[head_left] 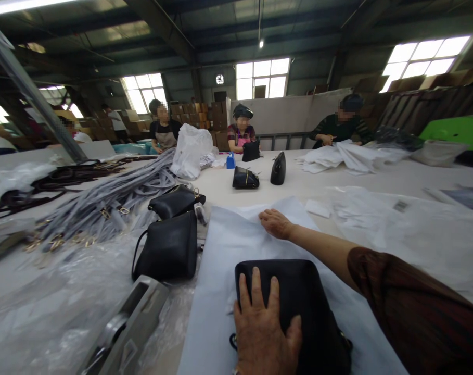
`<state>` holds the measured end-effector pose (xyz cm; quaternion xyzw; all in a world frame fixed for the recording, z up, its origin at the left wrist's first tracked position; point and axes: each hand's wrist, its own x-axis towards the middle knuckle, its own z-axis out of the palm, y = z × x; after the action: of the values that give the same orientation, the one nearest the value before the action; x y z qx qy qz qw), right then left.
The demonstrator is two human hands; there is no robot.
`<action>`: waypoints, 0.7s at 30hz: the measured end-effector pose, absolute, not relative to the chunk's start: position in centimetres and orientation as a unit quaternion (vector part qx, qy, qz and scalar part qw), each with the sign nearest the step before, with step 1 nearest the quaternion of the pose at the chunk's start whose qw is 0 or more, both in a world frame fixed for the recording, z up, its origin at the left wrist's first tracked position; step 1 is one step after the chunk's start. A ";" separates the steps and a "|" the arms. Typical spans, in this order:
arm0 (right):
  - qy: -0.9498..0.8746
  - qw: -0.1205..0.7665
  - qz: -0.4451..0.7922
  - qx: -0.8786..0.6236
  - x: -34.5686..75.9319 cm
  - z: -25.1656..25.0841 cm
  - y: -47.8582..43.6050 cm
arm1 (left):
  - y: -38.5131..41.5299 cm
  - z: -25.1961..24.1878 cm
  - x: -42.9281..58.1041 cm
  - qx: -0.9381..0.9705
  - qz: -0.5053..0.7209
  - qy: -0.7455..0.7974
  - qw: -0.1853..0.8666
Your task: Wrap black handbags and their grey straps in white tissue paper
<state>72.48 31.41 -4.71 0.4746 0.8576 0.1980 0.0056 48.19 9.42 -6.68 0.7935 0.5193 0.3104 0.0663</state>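
Observation:
A black handbag lies flat on a large sheet of white paper in front of me. My left hand rests on top of the bag with its fingers spread. Farther off, my right hand has its fingers closed at the paper's far part, seemingly gripping it; the fingertips are partly hidden. Left of the paper stands another black handbag with a looped strap, and behind it lies a smaller black bag with a gold clasp.
A grey tape dispenser sits at lower left on clear plastic. Many grey wrapped straps are heaped at left. Two small black bags stand across the table. Plastic bags cover the right side. Several co-workers sit opposite.

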 end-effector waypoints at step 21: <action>0.776 0.021 0.121 0.618 73.8 -4.8 32.5 | 9.4 -6.4 48.1 0.796 0.311 0.514 0.077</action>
<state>73.81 32.50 -4.82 0.6184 0.7763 0.1205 0.0206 48.12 9.35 -6.37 0.7957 0.5138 0.3113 0.0769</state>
